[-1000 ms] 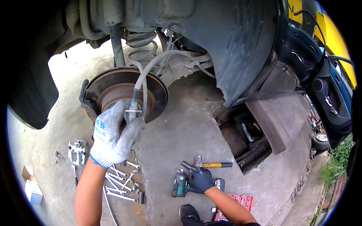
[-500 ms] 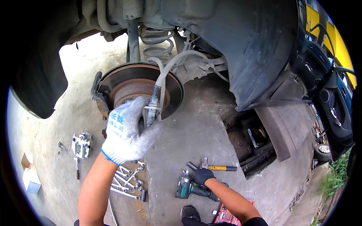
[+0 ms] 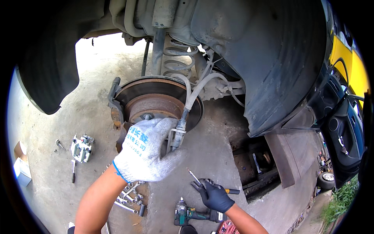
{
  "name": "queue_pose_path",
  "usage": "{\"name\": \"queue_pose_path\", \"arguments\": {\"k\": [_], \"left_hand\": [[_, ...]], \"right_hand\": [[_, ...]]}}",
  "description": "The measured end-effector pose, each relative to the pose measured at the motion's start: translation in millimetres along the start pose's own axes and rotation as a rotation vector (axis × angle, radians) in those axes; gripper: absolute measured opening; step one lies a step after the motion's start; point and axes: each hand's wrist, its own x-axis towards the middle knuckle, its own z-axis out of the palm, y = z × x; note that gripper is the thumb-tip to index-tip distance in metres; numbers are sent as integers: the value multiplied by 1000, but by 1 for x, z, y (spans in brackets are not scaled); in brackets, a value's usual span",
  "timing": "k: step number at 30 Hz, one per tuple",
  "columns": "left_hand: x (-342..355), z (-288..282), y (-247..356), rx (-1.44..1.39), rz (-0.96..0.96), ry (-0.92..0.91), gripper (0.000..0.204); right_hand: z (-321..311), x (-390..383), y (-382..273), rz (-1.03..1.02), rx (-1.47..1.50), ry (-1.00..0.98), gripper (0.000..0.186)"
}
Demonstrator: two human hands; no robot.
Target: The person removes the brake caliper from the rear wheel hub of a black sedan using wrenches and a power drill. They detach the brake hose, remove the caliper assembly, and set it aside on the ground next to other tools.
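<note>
My left hand (image 3: 145,151), in a white knitted glove with blue print, is closed around the lower end of a grey brake cable (image 3: 181,125). Thumb and fingers lie on either side of its metal end fitting, in front of the rusty brake disc (image 3: 128,90). Farther right and lower, my right hand (image 3: 216,197), in a black glove, grips a thin metal rod (image 3: 193,175) that points up and left; its other end is hidden in the hand. Behind that hand shows the handle end of a yellow-and-black hammer (image 3: 232,191) on the ground.
A green-black cordless impact wrench (image 3: 196,214) and a red tool case (image 3: 228,227) lie near me. Several wrenches (image 3: 126,199), a brake caliper (image 3: 82,148) and a ratchet (image 3: 73,171) lie left. A coil spring (image 3: 180,58) stands behind the disc; a dark pit (image 3: 255,156) opens right.
My right hand has come up from beside the hammer's head, and a thin metal rod now shows in it. My left hand stays on the cable. The whole view has shifted.
</note>
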Motion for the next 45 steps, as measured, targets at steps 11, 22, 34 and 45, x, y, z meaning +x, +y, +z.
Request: {"name": "queue_pose_path", "arguments": {"k": [11,22,34,45], "left_hand": [[3,-5,3,-12,-13,-33,49],[5,-3,7,44,-162,-95,49],[9,-10,9,-5,-249,-168,58],[11,2,9,7,-267,-216,58]], "right_hand": [[-212,23,-129,-548,-532,393,47],[-234,27,-166,-535,-769,283,48],[-242,28,-173,-365,-510,130,44],[-231,25,-154,-282,-289,93,40]]}}
